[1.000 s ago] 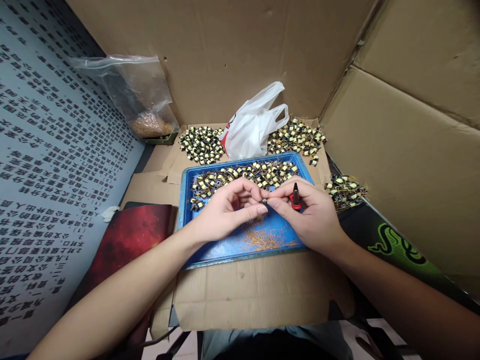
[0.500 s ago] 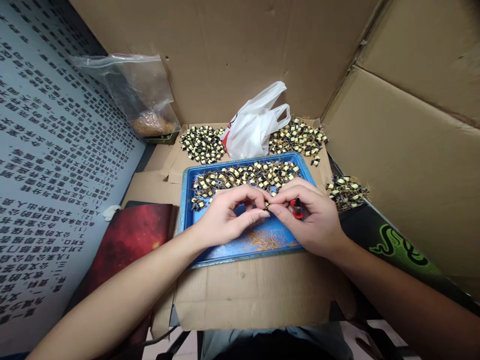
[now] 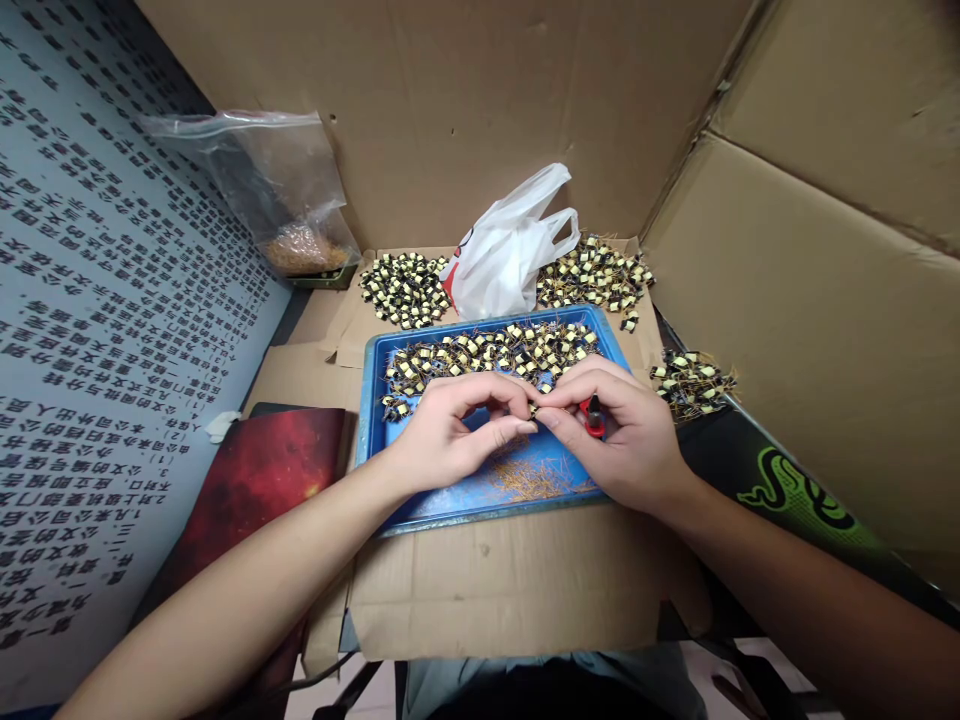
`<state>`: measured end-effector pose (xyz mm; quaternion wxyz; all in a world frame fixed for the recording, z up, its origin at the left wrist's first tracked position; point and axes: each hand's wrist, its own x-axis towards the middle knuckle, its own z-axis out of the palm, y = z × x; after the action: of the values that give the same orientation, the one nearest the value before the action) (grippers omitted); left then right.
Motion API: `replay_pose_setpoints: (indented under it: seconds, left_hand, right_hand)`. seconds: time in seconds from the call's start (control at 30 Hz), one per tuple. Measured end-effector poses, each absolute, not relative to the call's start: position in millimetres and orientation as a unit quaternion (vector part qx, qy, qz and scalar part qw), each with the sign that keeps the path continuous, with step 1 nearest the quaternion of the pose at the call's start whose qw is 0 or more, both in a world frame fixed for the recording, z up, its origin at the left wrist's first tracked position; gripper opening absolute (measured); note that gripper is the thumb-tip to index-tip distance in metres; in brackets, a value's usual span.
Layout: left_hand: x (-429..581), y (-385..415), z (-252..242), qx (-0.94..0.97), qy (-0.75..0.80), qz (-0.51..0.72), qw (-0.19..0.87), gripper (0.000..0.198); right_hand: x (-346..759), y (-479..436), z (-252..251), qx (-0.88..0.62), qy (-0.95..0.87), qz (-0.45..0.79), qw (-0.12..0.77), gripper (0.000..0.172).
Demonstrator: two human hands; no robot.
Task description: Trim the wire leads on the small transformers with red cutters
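Observation:
Over the blue tray (image 3: 427, 522), my left hand (image 3: 454, 430) pinches a small transformer (image 3: 533, 410), a black and pale-yellow wound part mostly covered by the fingertips. The thumb and forefinger of my right hand (image 3: 634, 430) meet at the same part from the other side. Tucked in the right palm is a small red-and-black hand tool (image 3: 595, 418), its working end hidden. A heap of like transformers (image 3: 487, 352) with copper-coloured leads fills the tray's far half. Loose wire clippings (image 3: 531, 482) lie on the tray floor below my hands.
Behind the tray stand a white plastic bag (image 3: 499, 260) and two transformer piles, left (image 3: 405, 290) and right (image 3: 596, 275). Another pile (image 3: 691, 383) lies at right. A clear bag of clippings (image 3: 304, 245) is back left, near a red mat (image 3: 262, 490). Cardboard walls (image 3: 450, 120) enclose the back and right.
Both hands keep nearly the same pose around the small transformer. Only a very slight shift of the whole view shows.

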<state>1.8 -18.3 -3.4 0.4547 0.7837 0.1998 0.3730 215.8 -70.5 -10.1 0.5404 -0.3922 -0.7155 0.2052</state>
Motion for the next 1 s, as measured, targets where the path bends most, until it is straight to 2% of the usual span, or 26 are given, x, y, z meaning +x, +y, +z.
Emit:
replay_pose_setpoints:
  seconds: [0.6, 0.77, 0.9, 1.0]
  left_hand:
    - [1.2, -17.2, -4.2, 0.769, 0.226, 0.337, 0.493, 0.016]
    - [4.2, -19.6, -4.5, 0.785, 0.242, 0.338, 0.460, 0.041]
    - [4.2, -17.2, 1.2, 0.819, 0.245, 0.340, 0.391, 0.020]
    - [4.1, -17.4, 3.0, 0.803, 0.253, 0.346, 0.414, 0.018]
  right_hand:
    - [215.3, -69.1, -12.0, -0.426, -0.710, 0.216, 0.518, 0.009]
    - [215.7, -69.4, -10.5, -0.446, -0.704, 0.226, 0.504, 0.008]
    - [214.7, -69.9, -10.0, -0.445, -0.705, 0.228, 0.503, 0.008]
    - [215.4, -69.5, -8.3, -0.450, -0.705, 0.232, 0.497, 0.007]
